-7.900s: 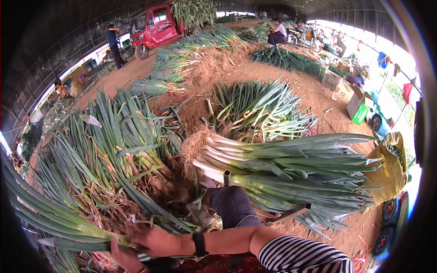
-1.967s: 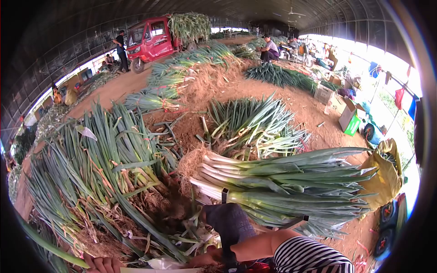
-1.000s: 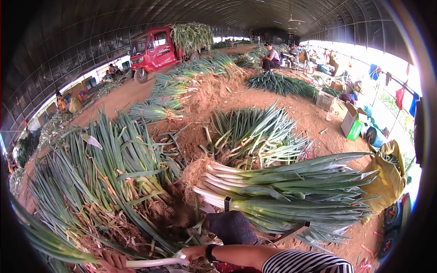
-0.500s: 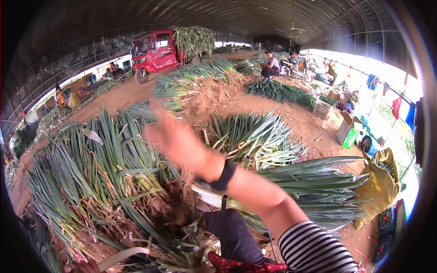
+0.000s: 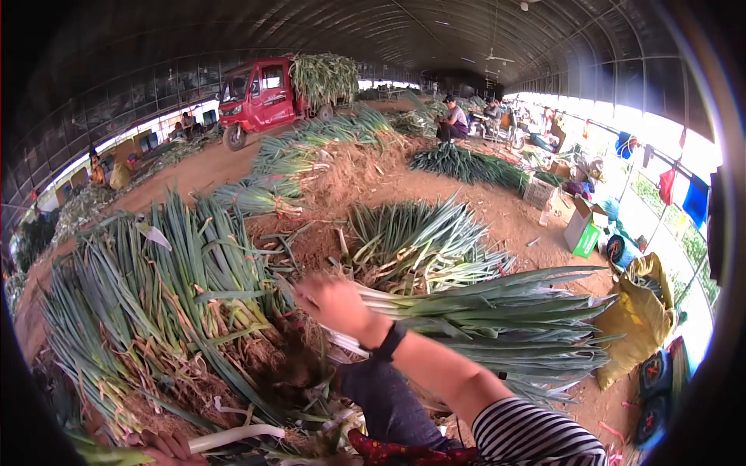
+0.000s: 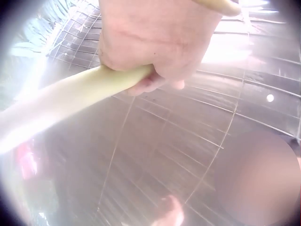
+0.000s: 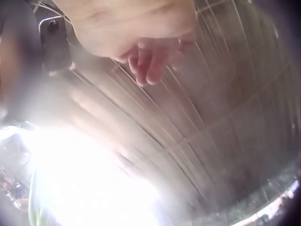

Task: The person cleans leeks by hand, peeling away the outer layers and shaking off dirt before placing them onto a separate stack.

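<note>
At the lower left of the head view, my left hand (image 5: pixel 167 449) grips a single green onion (image 5: pixel 241 436), its bare white end pointing right. In the left wrist view, the fingers of my left hand (image 6: pixel 157 37) wrap round the pale stalk of the green onion (image 6: pixel 61 96). My right hand (image 5: pixel 334 303) is stretched forward over the root end of a bundle of green onions (image 5: pixel 497 326), hiding part of its roots. Loosely curled fingers with nothing visible in them show on my right hand (image 7: pixel 136 28) in the right wrist view.
A large heap of untrimmed green onions (image 5: pixel 155 272) lies on the left. Behind the bundle sits another pile of green onions (image 5: pixel 423 241). My knee (image 5: pixel 388 404) is just below the bundle. A yellow sack (image 5: pixel 637 326) stands at right, a red three-wheeled truck (image 5: pixel 268 97) farther back.
My right hand pulled at the stalk's white end a second ago, then swung up and forward; now it is lower, over the bundle's roots. My left hand keeps holding the green onion.
</note>
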The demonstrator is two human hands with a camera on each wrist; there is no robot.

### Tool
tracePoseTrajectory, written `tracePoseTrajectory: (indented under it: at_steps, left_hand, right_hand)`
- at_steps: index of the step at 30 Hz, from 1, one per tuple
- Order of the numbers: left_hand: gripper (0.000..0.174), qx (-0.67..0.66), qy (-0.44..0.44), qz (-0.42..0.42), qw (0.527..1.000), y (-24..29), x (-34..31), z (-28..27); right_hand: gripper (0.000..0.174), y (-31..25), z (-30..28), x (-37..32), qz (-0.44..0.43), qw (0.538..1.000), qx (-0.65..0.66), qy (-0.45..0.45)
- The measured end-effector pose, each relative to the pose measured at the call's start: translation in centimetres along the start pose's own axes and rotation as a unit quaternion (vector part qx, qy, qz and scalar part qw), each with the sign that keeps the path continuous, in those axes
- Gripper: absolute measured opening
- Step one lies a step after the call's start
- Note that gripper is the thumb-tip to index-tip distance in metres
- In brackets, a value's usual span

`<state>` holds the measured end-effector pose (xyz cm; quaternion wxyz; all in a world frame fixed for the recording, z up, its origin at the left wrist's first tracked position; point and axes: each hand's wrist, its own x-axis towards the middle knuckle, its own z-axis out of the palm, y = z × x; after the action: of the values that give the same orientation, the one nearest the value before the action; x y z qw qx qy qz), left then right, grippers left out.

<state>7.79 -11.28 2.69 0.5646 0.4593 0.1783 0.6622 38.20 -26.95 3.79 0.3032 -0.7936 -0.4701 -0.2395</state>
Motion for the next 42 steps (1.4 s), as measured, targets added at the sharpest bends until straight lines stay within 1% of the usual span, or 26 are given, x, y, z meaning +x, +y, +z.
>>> tracePoseTrajectory:
  at_steps: [2, 3, 4, 6, 7, 8, 9, 10, 11, 13, 15, 17, 20, 21, 23, 25, 26, 27, 32, 34, 36, 38, 39, 40, 41, 42]
  left_hand:
    - [0.027, -0.075, 0.082, -0.068, 0.991, 0.7, -0.3, 0.6]
    - [0.027, -0.09, -0.002, -0.035, 0.995, 0.0, 0.1, -0.7]
    - [0.028, -0.104, -0.085, -0.001, 0.991, -0.6, 0.6, -1.7]
    - [0.028, -0.179, -0.066, -0.025, 0.981, -1.7, 1.4, -2.2]
    - [0.028, -0.254, -0.048, -0.054, 0.965, -2.0, 1.4, -2.4]
    - [0.028, -0.247, -0.053, -0.06, 0.966, -2.1, 1.4, -2.4]
    - [0.028, -0.102, -0.059, 0.008, 0.993, -2.3, 1.4, -2.0]
    - [0.028, 0.045, -0.061, 0.078, 0.994, -2.4, 1.4, -1.5]
    - [0.025, -0.056, -0.066, 0.035, 0.996, -1.9, 1.2, -0.9]
    - [0.022, 0.044, -0.027, 0.067, 0.996, -2.0, 0.3, 1.1]
    - [0.021, 0.146, 0.006, 0.1, 0.984, -2.9, -0.1, 1.3]
    - [0.032, 0.246, -0.09, 0.157, 0.952, -4.8, -0.1, 0.0]
    - [0.048, 0.148, -0.153, 0.202, 0.956, -6.6, -0.2, 0.2]
    - [0.058, 0.296, -0.147, 0.215, 0.919, -6.0, -0.5, 0.5]
    - [0.048, 0.286, -0.131, 0.214, 0.925, -6.2, -0.2, 0.4]
    - [0.041, 0.276, -0.119, 0.21, 0.931, -6.1, 0.2, 0.3]
    - [0.027, 0.06, -0.102, 0.113, 0.987, -5.7, 0.5, 0.4]
    - [0.023, -0.159, -0.077, 0.008, 0.984, -4.8, 0.7, 1.1]
    - [0.035, -0.082, 0.03, -0.007, 0.996, -1.7, 0.8, 4.0]
    - [0.038, -0.187, -0.041, -0.05, 0.98, -1.1, 1.5, 3.3]
    - [0.036, -0.169, -0.113, -0.027, 0.979, -0.9, 3.3, 2.4]
    - [0.028, -0.17, 0.003, 0.024, 0.985, -0.6, 5.3, 2.6]
    - [0.024, -0.216, -0.067, 0.033, 0.974, -1.0, 6.1, 1.9]
    - [0.017, -0.209, -0.137, 0.051, 0.967, -1.6, 7.2, 1.1]
    - [0.016, -0.154, -0.066, 0.05, 0.985, -1.0, 7.0, 2.7]
    - [0.013, -0.111, -0.018, 0.047, 0.993, -0.8, 6.7, 4.6]
  right_hand:
    - [0.031, 3.9, 6.7, -8.4, 0.149, 0.971, -0.051, -0.181]
    - [0.029, 4.8, 8.4, -12.9, 0.111, 0.942, -0.101, -0.302]
    - [0.027, 5.1, 10.5, -18.2, 0.076, 0.931, -0.151, -0.325]
    - [0.024, 3.1, 8.8, -19.3, -0.136, 0.897, -0.16, -0.388]
    - [0.024, 2.0, 8.3, -19.1, -0.135, 0.897, -0.156, -0.39]
    - [0.023, 0.7, 8.1, -18.8, -0.124, 0.854, -0.028, -0.505]
    - [0.023, -0.4, 7.6, -17.8, -0.112, 0.786, 0.096, -0.6]
    - [0.025, -2.1, 6.1, -16.4, -0.066, 0.854, 0.104, -0.506]
    - [0.028, -3.6, 4.8, -14.9, -0.019, 0.907, 0.11, -0.405]
    - [0.02, -5.7, 3.9, -11.3, 0.015, 0.984, 0.14, -0.108]
    - [0.036, -8.5, 2.0, -7.9, -0.03, 0.966, 0.25, -0.053]
    - [0.057, -11.5, 3.1, -7.0, -0.138, 0.949, 0.282, -0.023]
    - [0.056, -13.5, 6.0, -6.9, -0.179, 0.936, 0.295, -0.076]
    - [0.056, -13.3, 6.5, -7.2, -0.177, 0.935, 0.298, -0.075]
    - [0.047, -12.4, 7.7, -7.7, -0.083, 0.946, 0.261, -0.175]
    - [0.041, -11.1, 9.1, -9.2, -0.057, 0.941, 0.29, -0.166]
    - [0.036, -10.4, 9.7, -10.1, -0.033, 0.936, 0.314, -0.157]
    - [0.031, -9.5, 10.3, -10.9, 0.004, 0.936, 0.298, -0.186]
    - [0.024, -6.9, 10.7, -13.4, 0.115, 0.926, 0.255, -0.254]
    - [0.028, -5.4, 11.1, -14.7, 0.124, 0.914, 0.268, -0.279]
    - [0.034, -3.2, 11.1, -15.9, 0.121, 0.894, 0.183, -0.391]
    - [0.042, 0.1, 10.3, -17.2, 0.062, 0.887, 0.202, -0.411]
    - [0.051, 2.3, 10.9, -18.9, 0.018, 0.922, 0.153, -0.355]
    - [0.054, 4.6, 11.5, -20.3, -0.01, 0.932, 0.259, -0.252]
    - [0.056, 4.6, 8.5, -17.6, -0.036, 0.935, 0.241, -0.257]
    - [0.054, 4.5, 5.3, -15.1, 0.038, 0.929, 0.186, -0.319]
